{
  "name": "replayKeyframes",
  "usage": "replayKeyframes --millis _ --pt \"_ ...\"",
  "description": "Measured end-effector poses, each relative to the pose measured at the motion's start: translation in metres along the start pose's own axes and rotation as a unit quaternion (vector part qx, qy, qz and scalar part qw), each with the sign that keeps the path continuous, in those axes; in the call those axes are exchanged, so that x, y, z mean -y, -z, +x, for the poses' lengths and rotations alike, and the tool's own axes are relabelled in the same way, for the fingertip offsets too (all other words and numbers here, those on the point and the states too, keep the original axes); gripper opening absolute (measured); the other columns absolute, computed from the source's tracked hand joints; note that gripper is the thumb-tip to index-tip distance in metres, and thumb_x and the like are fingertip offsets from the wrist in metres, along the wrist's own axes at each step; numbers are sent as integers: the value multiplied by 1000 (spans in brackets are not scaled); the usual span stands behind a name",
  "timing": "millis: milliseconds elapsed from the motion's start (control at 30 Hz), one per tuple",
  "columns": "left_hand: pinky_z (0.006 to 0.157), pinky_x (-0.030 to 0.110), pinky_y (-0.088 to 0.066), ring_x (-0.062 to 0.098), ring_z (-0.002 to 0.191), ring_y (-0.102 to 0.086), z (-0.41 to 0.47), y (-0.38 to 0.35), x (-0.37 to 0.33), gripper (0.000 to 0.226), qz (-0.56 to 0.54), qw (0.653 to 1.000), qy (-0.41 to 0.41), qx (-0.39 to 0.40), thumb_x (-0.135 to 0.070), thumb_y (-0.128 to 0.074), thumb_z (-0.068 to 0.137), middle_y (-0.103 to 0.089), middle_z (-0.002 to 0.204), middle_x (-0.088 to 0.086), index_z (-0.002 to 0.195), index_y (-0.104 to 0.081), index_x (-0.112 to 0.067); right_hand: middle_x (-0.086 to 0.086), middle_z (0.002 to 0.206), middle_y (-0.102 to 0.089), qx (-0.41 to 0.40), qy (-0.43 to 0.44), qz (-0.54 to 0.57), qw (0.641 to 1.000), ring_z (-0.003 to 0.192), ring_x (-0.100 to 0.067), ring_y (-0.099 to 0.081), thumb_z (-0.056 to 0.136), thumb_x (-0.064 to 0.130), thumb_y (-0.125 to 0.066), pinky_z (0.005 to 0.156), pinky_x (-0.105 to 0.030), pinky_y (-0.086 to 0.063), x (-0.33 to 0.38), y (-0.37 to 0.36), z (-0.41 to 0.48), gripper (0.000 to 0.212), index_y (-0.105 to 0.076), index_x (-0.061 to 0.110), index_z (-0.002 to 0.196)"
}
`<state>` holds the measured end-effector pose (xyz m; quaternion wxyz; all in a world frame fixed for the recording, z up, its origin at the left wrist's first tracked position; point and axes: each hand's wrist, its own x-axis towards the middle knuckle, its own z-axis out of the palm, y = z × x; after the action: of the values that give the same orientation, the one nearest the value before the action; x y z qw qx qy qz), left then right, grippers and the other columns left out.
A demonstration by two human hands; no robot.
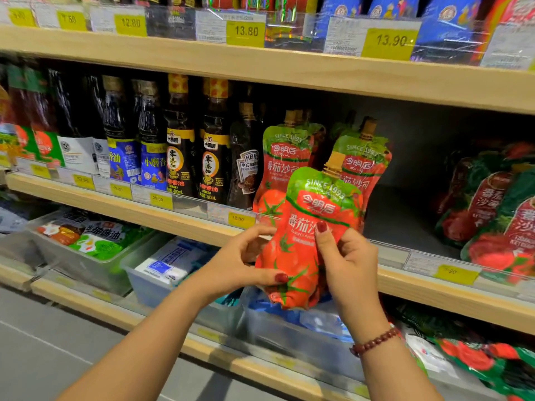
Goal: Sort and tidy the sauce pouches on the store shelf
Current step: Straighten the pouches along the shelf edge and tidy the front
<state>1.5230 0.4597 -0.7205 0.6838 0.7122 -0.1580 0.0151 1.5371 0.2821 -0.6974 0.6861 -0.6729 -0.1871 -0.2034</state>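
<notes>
Red-and-green tomato sauce pouch (315,233), spout up, label outward, held just in front of the middle shelf (448,296). Left hand (240,264) curls round its lower left edge and right hand (350,267) pinches the right side, probably squaring it for placing. Behind: two matching pouches (282,166), upright. Left: dark bottles (214,146). Right: darker pouches (492,209), leaning. Obstacle: raised price rail (419,259).

shelves (260,68): pale wood, tiered; floor (58,342): grey; price tags (245,31): yellow
</notes>
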Motion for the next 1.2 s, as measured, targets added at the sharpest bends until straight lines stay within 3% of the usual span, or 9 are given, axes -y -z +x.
replayKeyframes --millis 100,200,333,467,633,800,900,1000,1200 --pt "71 34 -57 21 93 -68 5 -5 -8 49 0 1000 -10 15 -13 -85 60 -72 101 5 105 -64 -20 -40 80 -56 -4 -15 27 1000 71 -20 -50 78 40 -59 64 -58 -48 3 2 5 54 -51 -14 73" --pt "56 28 -56 17 79 -70 7 -11 -17 39 -11 1000 -7 7 -16 -84 60 -74 90 4 96 -70 -17 -24 82 -68 -9 -37 58 998 75 -21 -59 78 38 -61 71 -53 -53 3 3 8 36 -61 3 73" --pt "67 30 -57 21 85 -70 9 -13 -24 37 -12 1000 -23 -17 -17 -81 61 -74 95 9 96 -71 -14 -9 90 -73 24 -91 78 992 89 -24 -68 66 45 -68 77 -48 -57 5 9 20 38 -67 13 86" --pt "67 31 -58 20 83 -70 13 -16 -31 39 -14 998 -32 -58 -16 -79 59 -74 92 8 97 -69 -13 0 97 -74 106 -103 80 986 93 -16 -69 52 39 -81 71 -27 -56 8 18 20 53 -66 18 99" --pt "66 21 -54 12 79 -69 20 -20 -40 28 4 997 -60 -55 0 -76 69 -74 87 0 93 -68 -12 4 97 -74 108 -63 23 992 91 -15 -70 62 28 -82 74 -34 -57 13 18 19 40 -67 22 98" --pt "73 21 -53 6 87 -67 24 0 -49 42 106 989 -101 -18 -6 -81 65 -72 91 -13 97 -66 -29 5 88 -75 62 3 -5 998 83 -13 -71 67 15 -81 70 -32 -57 20 10 20 26 -70 21 89" --pt "88 25 -51 4 97 -63 29 25 -47 45 224 961 -135 -89 -25 -85 61 -68 101 -14 100 -64 -36 10 83 -74 30 59 -37 997 75 -8 -69 65 18 -82 63 -21 -53 29 4 29 21 -68 26 80" --pt "94 29 -47 0 103 -56 36 40 -37 46 334 928 -113 -123 -39 -82 61 -60 106 -18 100 -58 -44 16 86 -72 19 97 -55 994 83 -2 -67 65 20 -79 70 -16 -53 38 -6 45 26 -66 36 82" --pt "85 24 -45 8 97 -56 45 40 -5 34 410 887 -108 -182 -42 -75 69 -64 96 -11 97 -68 -24 14 88 -70 22 107 -83 991 85 -2 -66 71 18 -78 74 -24 -55 36 -33 73 25 -63 34 84"
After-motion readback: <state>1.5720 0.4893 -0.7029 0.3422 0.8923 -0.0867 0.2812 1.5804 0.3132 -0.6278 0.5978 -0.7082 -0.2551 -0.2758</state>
